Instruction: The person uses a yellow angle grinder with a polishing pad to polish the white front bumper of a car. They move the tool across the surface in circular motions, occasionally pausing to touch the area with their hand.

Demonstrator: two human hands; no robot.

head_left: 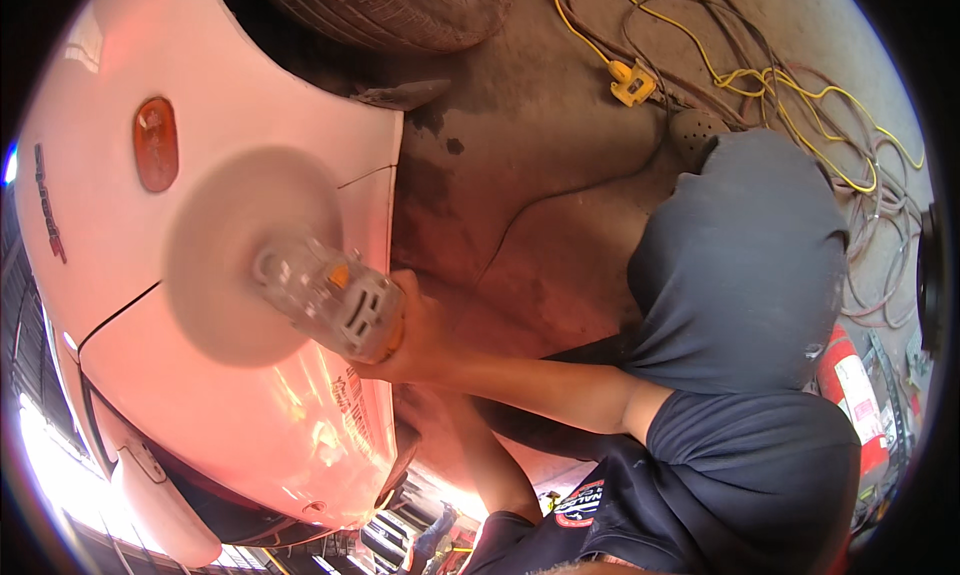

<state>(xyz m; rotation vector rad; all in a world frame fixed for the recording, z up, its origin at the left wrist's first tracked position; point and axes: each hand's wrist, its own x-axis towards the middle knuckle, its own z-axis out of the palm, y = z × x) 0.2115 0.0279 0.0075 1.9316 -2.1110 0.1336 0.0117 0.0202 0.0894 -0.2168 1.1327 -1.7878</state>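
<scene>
My right hand [418,330] is wrapped around the rear of a power polisher [335,293], its arm reaching in from the right of the picture. The polisher's wide round pad [205,260] is blurred as if spinning. It lies over the pale car body panel [265,105], across the seam between two panels. My left forearm [490,465] runs up behind the right one, and its hand is hidden there. An orange side marker light [156,145] sits in the panel just above the pad.
A tyre [390,10] is at the top, beside the panel's edge. Yellow and dark cords [790,115] lie tangled on the floor with a yellow outlet box [632,83]. My bent knee [740,260] is at right, near a red cylinder [855,395]. A door mirror [165,515] juts out lower left.
</scene>
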